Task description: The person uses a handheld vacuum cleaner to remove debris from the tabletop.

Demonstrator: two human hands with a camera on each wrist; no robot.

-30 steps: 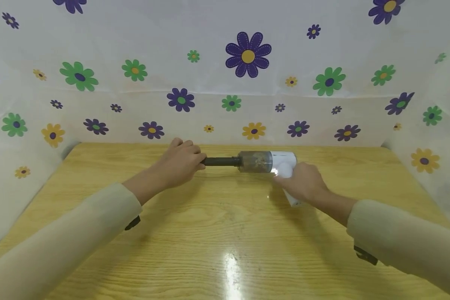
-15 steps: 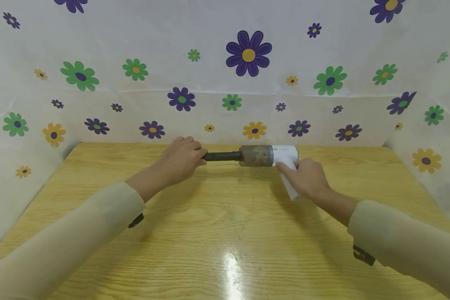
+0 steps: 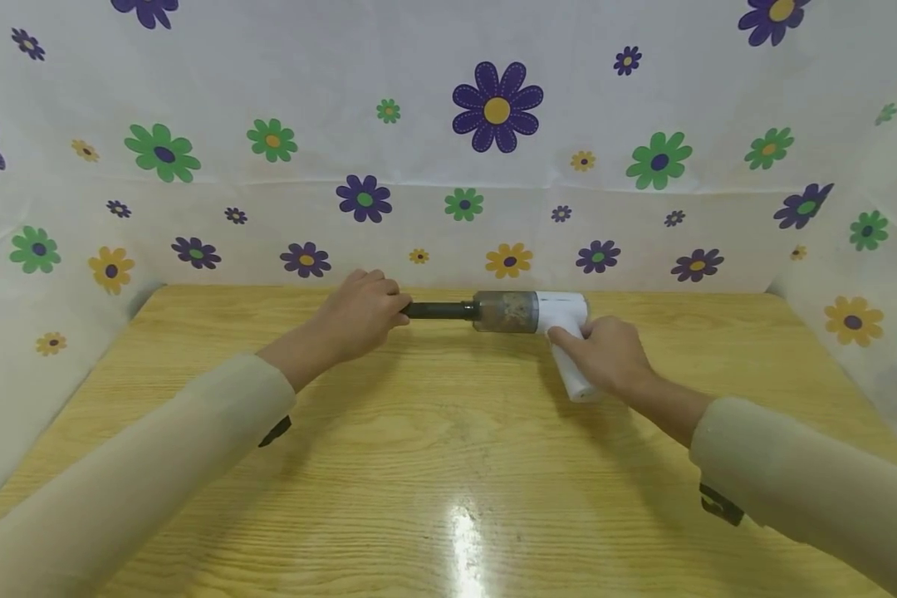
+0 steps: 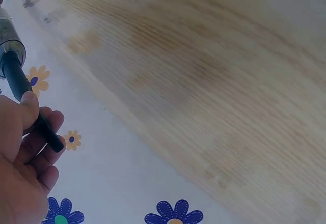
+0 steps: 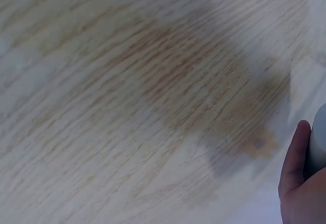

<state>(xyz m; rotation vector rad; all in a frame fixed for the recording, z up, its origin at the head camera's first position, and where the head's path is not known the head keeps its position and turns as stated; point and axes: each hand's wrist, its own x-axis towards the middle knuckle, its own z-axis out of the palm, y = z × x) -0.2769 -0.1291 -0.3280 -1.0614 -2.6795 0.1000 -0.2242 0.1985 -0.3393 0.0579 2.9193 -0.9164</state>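
Head view: nozzle (image 3: 441, 311) inside left hand's (image 3: 361, 311) fingers (image 3: 389, 295)

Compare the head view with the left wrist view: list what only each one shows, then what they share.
Only the head view shows the right hand gripping the vacuum's white handle, the white body, both sleeves and the whole flowered backdrop.

Only the left wrist view shows the open tip of the black nozzle poking out past the left hand's fingers.

Both show the left hand gripping the black nozzle, the clear dust cup, and the wooden table.
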